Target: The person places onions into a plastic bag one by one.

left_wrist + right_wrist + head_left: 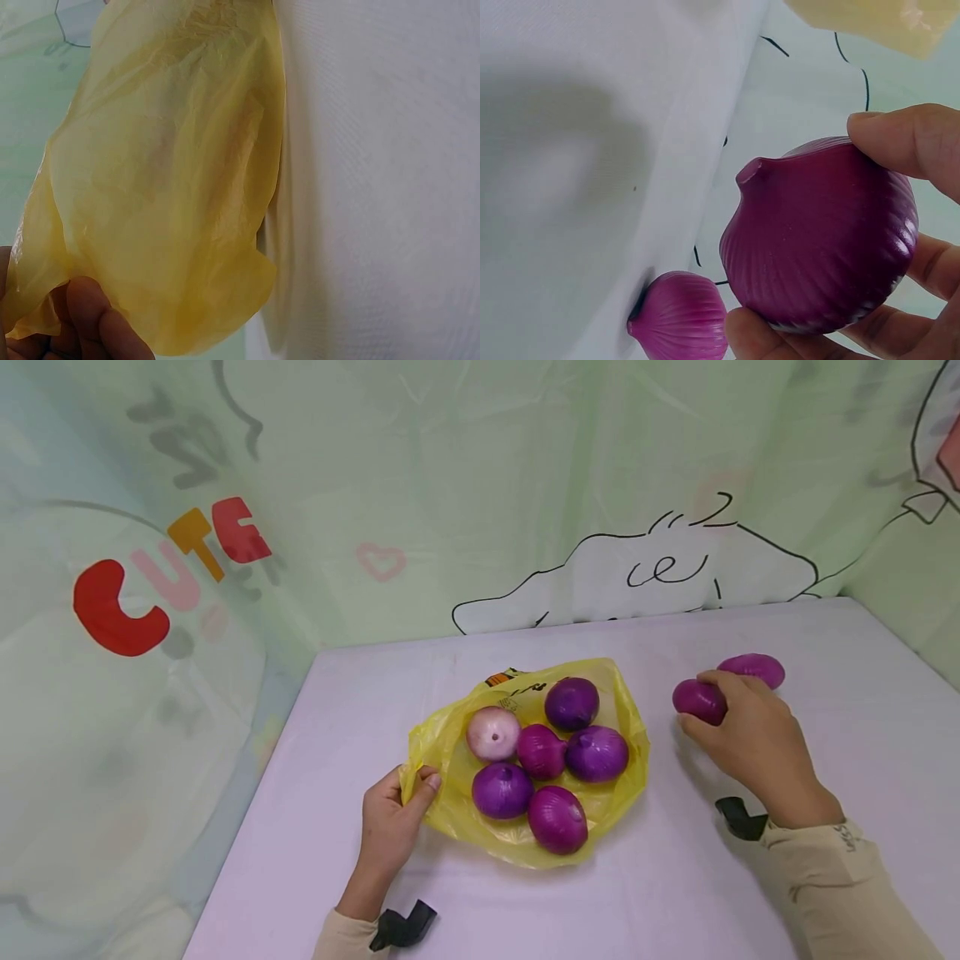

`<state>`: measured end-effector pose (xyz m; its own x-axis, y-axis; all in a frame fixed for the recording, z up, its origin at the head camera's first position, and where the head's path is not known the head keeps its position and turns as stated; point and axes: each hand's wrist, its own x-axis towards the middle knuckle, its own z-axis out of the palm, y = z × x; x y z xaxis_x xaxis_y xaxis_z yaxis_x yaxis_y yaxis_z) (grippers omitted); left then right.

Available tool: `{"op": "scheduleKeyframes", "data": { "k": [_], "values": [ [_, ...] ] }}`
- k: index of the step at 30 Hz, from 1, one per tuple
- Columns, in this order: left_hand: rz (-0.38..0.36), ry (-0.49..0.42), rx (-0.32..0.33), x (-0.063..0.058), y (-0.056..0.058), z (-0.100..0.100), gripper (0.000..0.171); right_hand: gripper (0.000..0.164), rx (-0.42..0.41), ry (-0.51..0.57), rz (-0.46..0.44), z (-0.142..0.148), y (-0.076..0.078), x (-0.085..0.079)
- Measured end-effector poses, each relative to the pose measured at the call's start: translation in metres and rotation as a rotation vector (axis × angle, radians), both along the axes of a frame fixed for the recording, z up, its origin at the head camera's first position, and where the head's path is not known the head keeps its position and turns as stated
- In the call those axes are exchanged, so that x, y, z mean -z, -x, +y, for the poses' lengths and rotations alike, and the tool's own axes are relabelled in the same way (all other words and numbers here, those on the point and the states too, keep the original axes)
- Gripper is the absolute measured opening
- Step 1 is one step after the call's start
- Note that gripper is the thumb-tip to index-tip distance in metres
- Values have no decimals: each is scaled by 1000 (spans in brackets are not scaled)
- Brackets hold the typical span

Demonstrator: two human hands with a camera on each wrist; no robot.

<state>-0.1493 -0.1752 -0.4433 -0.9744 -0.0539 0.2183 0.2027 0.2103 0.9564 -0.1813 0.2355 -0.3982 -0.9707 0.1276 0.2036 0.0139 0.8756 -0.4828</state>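
Observation:
My left hand [393,822] pinches the left rim of a yellow plastic bag [457,814], whose mouth gapes upward. Inside lie several purple onions [501,791] and one paler, pinkish onion [493,734]. In the left wrist view the bag's side [172,172] fills much of the picture, with thumb and fingers at its edge. To the right of the bag, my right hand [757,747] grips a purple onion [821,240] between thumb and fingers, its stem end facing outward. Just behind that hand, another purple onion [753,670] rests on the table.
The table [360,710] has a pale cloth over it. Behind it hangs a light green printed curtain [450,460], which also runs down the left side. Each wrist carries a black strap mount [405,927].

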Motion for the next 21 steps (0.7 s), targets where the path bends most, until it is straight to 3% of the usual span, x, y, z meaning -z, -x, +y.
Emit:
{"op": "scheduleKeyframes", "data": {
  "k": [21],
  "values": [
    [-11,0,8,-1,0,1,10,57,-17,8,95,-8,-6,-11]
  ]
}}
